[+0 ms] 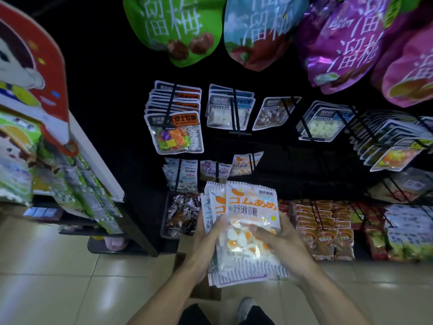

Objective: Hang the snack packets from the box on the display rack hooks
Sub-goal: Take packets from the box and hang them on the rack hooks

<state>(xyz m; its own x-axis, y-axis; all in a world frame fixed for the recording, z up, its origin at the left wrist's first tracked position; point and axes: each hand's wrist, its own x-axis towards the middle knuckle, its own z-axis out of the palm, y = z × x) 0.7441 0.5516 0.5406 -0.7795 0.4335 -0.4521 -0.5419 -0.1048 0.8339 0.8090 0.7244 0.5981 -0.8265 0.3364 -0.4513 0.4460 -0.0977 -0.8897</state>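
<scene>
A stack of several white snack packets (pixel 251 207) with orange lettering and egg-shaped sweets is held up in front of the black display rack. My left hand (pixel 206 245) grips the stack from the left side and behind. My right hand (pixel 278 240) holds it from the right, fingers curled over the front packet's clear window. Just above the stack, a matching orange packet (pixel 243 164) hangs on a rack hook (pixel 251 165). A brown cardboard box (pixel 201 289) lies on the floor under my hands, mostly hidden.
Hooks carry colourful candy packets (pixel 174 132), white sweets (pixel 228 112) and large plum bags (pixel 178 29) above. Red and orange packets (pixel 328 231) fill the low right rows. A side shelf (pixel 58 160) stands left. My shoe (pixel 246 308) is on the tiled floor (pixel 70 277).
</scene>
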